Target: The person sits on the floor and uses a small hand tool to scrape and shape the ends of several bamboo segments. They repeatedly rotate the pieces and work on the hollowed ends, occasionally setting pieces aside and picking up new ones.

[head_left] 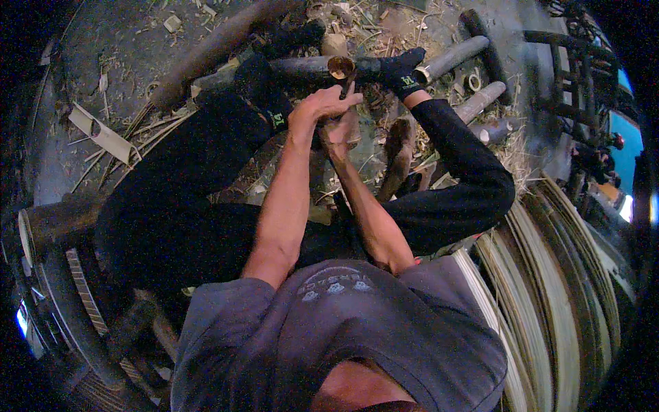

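My left hand (321, 105) and my right hand (341, 132) are close together between my feet, the left one lying over the right. A narrow dark tool (349, 84), perhaps a blade, sticks up past the left fingers toward a short round piece (341, 66) with a pale cut face and brown rim. That piece rests against a thick pole (298, 69) lying crosswise. My right fingers look curled around something beneath the left hand; what it is stays hidden. Which hand carries the dark tool is unclear. My feet, in dark socks (403, 71), brace at the pole.
Pale shavings and chips litter the floor ahead. Cut bamboo poles (456, 58) lie at the right, with a small ring (475, 82). A split bamboo piece (101, 132) is at the left. Long pale strips (542, 288) are bundled beside my right side.
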`<act>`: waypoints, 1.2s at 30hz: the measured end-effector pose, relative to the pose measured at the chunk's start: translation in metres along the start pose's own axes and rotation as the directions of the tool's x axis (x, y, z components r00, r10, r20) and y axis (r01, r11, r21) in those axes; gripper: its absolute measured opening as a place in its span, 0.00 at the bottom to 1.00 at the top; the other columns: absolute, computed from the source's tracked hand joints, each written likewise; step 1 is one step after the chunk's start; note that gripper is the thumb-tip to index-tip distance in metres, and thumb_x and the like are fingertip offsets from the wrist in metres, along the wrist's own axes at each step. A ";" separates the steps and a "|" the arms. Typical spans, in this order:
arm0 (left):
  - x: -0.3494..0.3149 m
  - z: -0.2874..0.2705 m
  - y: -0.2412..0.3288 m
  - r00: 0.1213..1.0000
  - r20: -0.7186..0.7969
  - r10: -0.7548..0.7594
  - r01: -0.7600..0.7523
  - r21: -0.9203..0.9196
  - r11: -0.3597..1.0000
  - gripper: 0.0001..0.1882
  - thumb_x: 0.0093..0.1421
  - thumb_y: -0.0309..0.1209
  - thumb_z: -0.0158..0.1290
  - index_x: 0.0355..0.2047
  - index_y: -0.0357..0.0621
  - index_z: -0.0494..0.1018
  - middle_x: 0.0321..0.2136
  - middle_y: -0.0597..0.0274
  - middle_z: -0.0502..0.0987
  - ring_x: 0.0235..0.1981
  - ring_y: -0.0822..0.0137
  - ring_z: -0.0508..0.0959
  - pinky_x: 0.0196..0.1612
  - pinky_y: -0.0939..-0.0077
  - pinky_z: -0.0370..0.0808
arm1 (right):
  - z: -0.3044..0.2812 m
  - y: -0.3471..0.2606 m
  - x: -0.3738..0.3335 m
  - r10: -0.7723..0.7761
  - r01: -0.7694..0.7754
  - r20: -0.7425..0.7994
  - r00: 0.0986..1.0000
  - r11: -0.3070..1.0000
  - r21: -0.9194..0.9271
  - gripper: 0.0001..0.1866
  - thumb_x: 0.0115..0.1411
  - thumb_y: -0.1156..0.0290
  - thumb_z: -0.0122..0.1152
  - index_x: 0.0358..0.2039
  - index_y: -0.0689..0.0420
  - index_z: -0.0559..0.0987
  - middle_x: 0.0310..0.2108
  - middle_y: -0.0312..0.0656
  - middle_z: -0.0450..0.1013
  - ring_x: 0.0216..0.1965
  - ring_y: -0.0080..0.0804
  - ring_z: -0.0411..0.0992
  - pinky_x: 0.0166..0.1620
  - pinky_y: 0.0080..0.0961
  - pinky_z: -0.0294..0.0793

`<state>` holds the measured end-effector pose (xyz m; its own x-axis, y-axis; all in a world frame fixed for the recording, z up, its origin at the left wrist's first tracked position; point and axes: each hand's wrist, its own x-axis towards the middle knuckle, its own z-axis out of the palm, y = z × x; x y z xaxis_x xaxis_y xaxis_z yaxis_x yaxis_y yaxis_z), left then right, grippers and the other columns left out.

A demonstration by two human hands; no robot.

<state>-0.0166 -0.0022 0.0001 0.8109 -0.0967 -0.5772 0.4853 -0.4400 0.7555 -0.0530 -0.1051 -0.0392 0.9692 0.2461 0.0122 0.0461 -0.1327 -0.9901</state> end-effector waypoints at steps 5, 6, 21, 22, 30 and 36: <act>0.016 0.008 -0.020 0.981 -0.149 0.121 -0.129 -0.045 0.991 0.35 0.57 0.58 0.41 0.44 0.34 0.69 0.40 0.35 0.72 0.44 0.42 0.72 0.46 0.56 0.67 | 0.006 0.025 0.010 -0.043 0.034 -0.030 0.999 0.960 -0.277 0.36 0.56 0.66 0.54 0.61 0.61 0.51 0.56 0.50 0.58 0.56 0.40 0.58 0.57 0.30 0.57; 0.018 0.015 -0.021 0.975 -0.200 0.098 -0.117 -0.089 0.989 0.34 0.57 0.57 0.40 0.43 0.33 0.69 0.39 0.35 0.72 0.43 0.41 0.72 0.45 0.56 0.67 | 0.004 0.023 0.014 -0.141 0.113 -0.060 0.988 0.935 -0.336 0.34 0.55 0.64 0.55 0.59 0.64 0.55 0.51 0.51 0.64 0.53 0.41 0.62 0.54 0.30 0.61; 0.088 0.040 0.048 0.854 -0.226 -0.468 -0.044 -0.929 0.368 0.40 0.57 0.62 0.37 0.36 0.29 0.72 0.33 0.48 0.76 0.37 0.55 0.75 0.39 0.60 0.71 | -0.085 -0.051 0.194 0.432 0.495 0.787 0.440 0.614 -0.614 0.24 0.50 0.60 0.55 0.46 0.59 0.72 0.43 0.52 0.72 0.45 0.48 0.70 0.46 0.37 0.69; 0.092 0.042 0.027 0.860 -0.320 -0.397 -0.005 -0.784 0.621 0.40 0.57 0.61 0.36 0.38 0.28 0.72 0.35 0.45 0.76 0.37 0.54 0.76 0.39 0.60 0.71 | -0.087 -0.043 0.168 0.421 0.385 0.710 0.565 0.627 -0.678 0.25 0.50 0.59 0.54 0.47 0.59 0.72 0.44 0.53 0.72 0.47 0.49 0.70 0.48 0.36 0.68; 0.073 0.039 0.067 0.858 -0.299 -0.419 -0.031 -0.842 0.538 0.41 0.59 0.61 0.33 0.43 0.25 0.65 0.43 0.38 0.69 0.41 0.53 0.71 0.43 0.59 0.67 | -0.096 -0.076 0.176 0.489 0.298 0.677 0.550 0.642 -0.707 0.24 0.47 0.64 0.55 0.46 0.60 0.72 0.40 0.53 0.74 0.41 0.43 0.73 0.45 0.33 0.70; 0.113 0.058 0.055 0.789 -0.330 -0.518 -0.007 -0.848 0.530 0.43 0.57 0.64 0.31 0.39 0.26 0.67 0.33 0.42 0.72 0.35 0.55 0.72 0.35 0.59 0.68 | -0.115 -0.002 0.209 0.439 0.424 0.809 0.390 0.695 -0.581 0.24 0.48 0.66 0.57 0.48 0.58 0.71 0.47 0.48 0.71 0.47 0.37 0.70 0.49 0.31 0.67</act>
<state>0.0831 -0.0890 -0.0420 0.4960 0.4467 -0.7446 0.5291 0.5245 0.6671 0.1775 -0.1640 -0.0182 0.2027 0.8148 -0.5431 0.5835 -0.5459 -0.6012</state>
